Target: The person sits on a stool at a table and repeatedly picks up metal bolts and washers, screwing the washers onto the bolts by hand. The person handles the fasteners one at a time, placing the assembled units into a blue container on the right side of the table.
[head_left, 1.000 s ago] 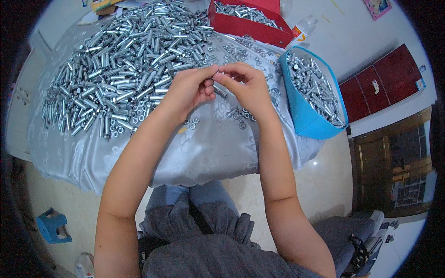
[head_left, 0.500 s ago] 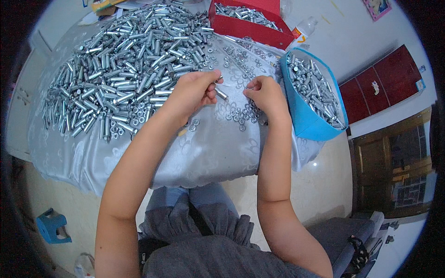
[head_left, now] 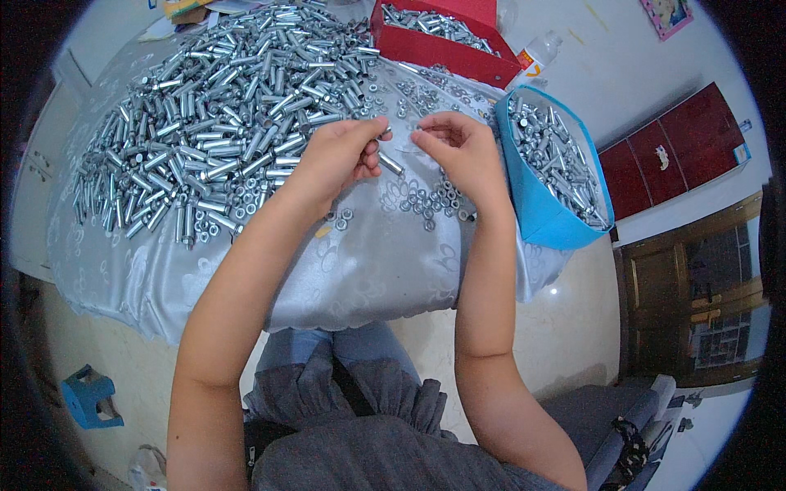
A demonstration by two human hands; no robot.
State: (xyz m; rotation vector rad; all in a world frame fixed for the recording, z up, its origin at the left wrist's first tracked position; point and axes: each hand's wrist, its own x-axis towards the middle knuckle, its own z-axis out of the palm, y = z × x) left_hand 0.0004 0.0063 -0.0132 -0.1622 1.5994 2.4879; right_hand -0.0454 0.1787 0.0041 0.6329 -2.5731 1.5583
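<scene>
Silver metal bolt (head_left: 387, 132), only its tip clearly visible, is pinched between thumb and forefinger of the left hand (head_left: 336, 155), other fingers curled, at the right edge of the bolt pile (head_left: 229, 123). Right hand (head_left: 468, 155) near it, thumb and forefinger slightly parted; cannot tell whether they grip anything. Loose nuts (head_left: 419, 195) lie on satin cloth (head_left: 360, 286), left of the blue bin (head_left: 544, 229).

right hand (head_left: 467, 157) forward from loose nuts (head_left: 421, 204), again nearing left hand (head_left: 340, 155)
</scene>
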